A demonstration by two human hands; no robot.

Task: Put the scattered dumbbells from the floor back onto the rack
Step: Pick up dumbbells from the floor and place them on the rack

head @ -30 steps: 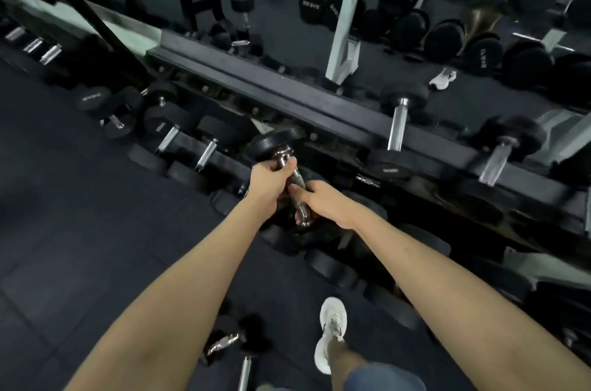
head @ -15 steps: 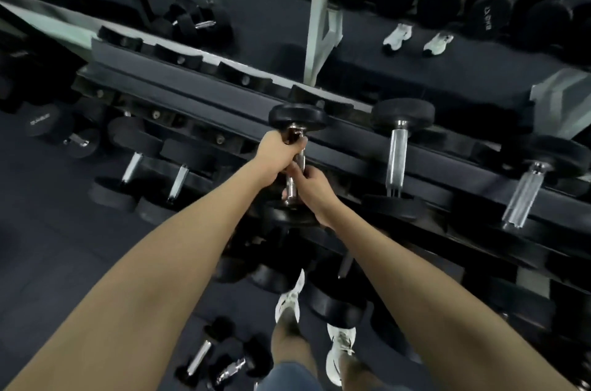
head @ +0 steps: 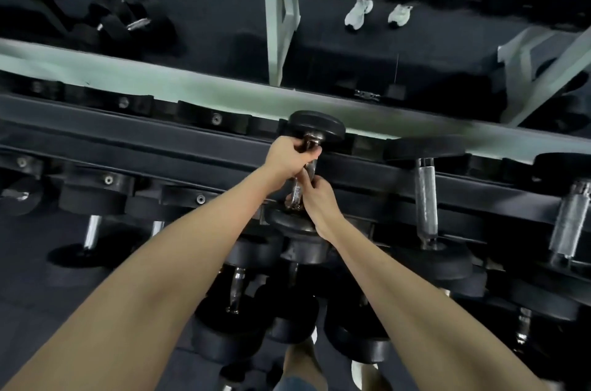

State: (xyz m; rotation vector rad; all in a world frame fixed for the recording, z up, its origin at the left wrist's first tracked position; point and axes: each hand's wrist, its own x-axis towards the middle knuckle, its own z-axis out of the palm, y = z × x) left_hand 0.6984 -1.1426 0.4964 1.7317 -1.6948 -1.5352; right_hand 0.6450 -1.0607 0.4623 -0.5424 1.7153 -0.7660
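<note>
A black dumbbell (head: 316,125) with a chrome handle lies across the top tier of the dark rack (head: 160,138), its far head over the back rail and its near head over the front rail. Both of my hands grip its handle. My left hand (head: 289,158) wraps the upper part just below the far head. My right hand (head: 316,195) holds the lower part, fingers curled round the knurled bar. Whether the dumbbell's heads rest on the rails I cannot tell.
Two more dumbbells (head: 425,195) lie on the top tier to the right. Lower tiers hold several dumbbells (head: 236,291). Empty saddles (head: 96,189) are to the left. A mirror behind shows reflected shoes (head: 358,13). My shoe (head: 359,374) is on the floor below.
The dumbbell has been raised from the lower tier level up to the top tier and turned square to the rails. My view has moved closer to the rack.
</note>
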